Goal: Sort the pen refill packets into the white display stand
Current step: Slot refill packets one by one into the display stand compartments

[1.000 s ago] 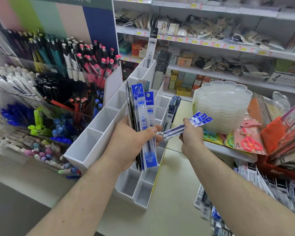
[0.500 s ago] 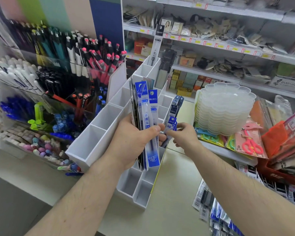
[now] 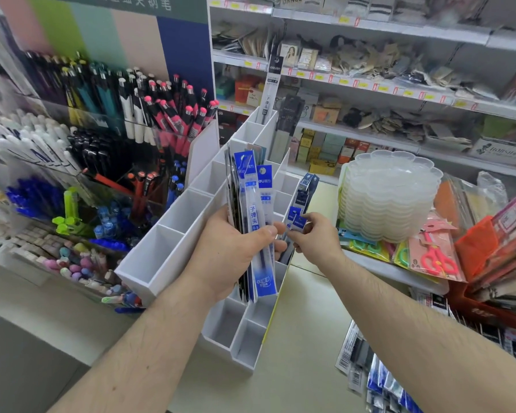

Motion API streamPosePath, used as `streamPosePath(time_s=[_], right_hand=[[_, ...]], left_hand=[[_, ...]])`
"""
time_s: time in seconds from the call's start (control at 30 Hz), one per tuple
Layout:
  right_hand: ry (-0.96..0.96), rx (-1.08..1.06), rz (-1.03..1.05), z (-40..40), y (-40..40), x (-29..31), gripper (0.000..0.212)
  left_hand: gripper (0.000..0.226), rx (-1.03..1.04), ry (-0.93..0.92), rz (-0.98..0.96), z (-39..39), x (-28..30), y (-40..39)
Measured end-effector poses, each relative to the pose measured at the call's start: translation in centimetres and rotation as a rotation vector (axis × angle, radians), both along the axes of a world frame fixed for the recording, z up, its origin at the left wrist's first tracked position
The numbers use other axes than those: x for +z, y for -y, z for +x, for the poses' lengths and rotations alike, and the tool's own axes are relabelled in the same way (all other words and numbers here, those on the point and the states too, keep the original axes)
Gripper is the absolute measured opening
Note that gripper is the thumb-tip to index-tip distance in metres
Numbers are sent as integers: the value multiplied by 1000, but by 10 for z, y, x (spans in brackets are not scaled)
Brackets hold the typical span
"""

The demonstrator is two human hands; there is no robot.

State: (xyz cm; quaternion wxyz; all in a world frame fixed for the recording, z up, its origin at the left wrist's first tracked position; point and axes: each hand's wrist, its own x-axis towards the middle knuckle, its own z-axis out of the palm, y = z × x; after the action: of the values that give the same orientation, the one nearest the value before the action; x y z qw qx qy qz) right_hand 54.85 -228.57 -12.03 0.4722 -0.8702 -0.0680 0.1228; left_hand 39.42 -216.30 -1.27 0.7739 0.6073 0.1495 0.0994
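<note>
forearms reach in from the bottom edge toward a white display stand (image 3: 167, 254) with stepped open compartments. just right of the right forearm, loose refill packets (image 3: 379, 380) lie scattered on the counter (image 3: 304, 338).

left hand (image 3: 230, 257) is wrapped around a thick bunch of pen refill packets (image 3: 252, 222), thumb across the front, holding them upright in front of the stand's middle rows. the front ones have blue headers; darker ones sit behind.

right hand (image 3: 313, 242), just right of the left, pinches two small blue-topped packets (image 3: 295, 222) between thumb and fingertips at the stand's right edge. their lower ends drop behind the left hand's fingers, so whether they already sit in a compartment is hard to tell.

just beyond the right hand, another dark blue packet (image 3: 306, 192) stands in a right-side compartment. farther back, a tall dark packet (image 3: 270, 90) rises from the stand's top rear slot.

right of the right hand sits a stack of clear scalloped trays (image 3: 390, 198), with pink scissors (image 3: 435, 257) in a bag beside it. left of the left hand are bins of pens (image 3: 149, 114). shelves (image 3: 370, 84) of goods fill the far wall.
</note>
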Motion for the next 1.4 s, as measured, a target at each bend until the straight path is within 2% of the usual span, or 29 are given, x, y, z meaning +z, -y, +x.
streamPosePath(time_s=[0.2, 0.3, 0.37, 0.43, 0.53, 0.6, 0.7, 0.83, 0.93, 1.07, 1.2, 1.4], right_hand=[[-36, 50, -68, -4, 0, -1, 58], [-79, -51, -67, -12, 10, 8, 67], [-116, -172, 64, -23, 18, 22, 55], [-109, -211, 282, -38, 22, 49, 36], [-92, -46, 499, -68, 20, 100, 12], [-72, 134, 502, -87, 12, 125, 8], [-8, 251, 457, -98, 1, 134, 13], [-55, 109, 588, -97, 7, 134, 13], [-93, 21, 679, -95, 15, 134, 17], [-125, 31, 685, -96, 19, 140, 16], [-130, 67, 612, -103, 13, 137, 17], [-133, 48, 706, -116, -4, 130, 23]], left_hand=[[31, 0, -19, 7, 1, 1, 0], [26, -10, -24, 9, 0, 3, 1], [24, -11, -21, 0, 0, 4, 1], [22, -17, -18, 13, -1, 4, 0], [25, -18, -13, 55, -2, 3, -1], [32, -16, -7, 90, -1, 2, -2], [39, -45, 13, 103, -1, 2, -2], [22, 15, 17, 6, 0, 2, -2], [18, 28, 11, -17, 1, 0, -1], [20, 8, -2, -23, 0, 0, -2], [36, -15, -2, 32, 0, 0, -3], [36, 20, 31, 10, 1, -1, -1]])
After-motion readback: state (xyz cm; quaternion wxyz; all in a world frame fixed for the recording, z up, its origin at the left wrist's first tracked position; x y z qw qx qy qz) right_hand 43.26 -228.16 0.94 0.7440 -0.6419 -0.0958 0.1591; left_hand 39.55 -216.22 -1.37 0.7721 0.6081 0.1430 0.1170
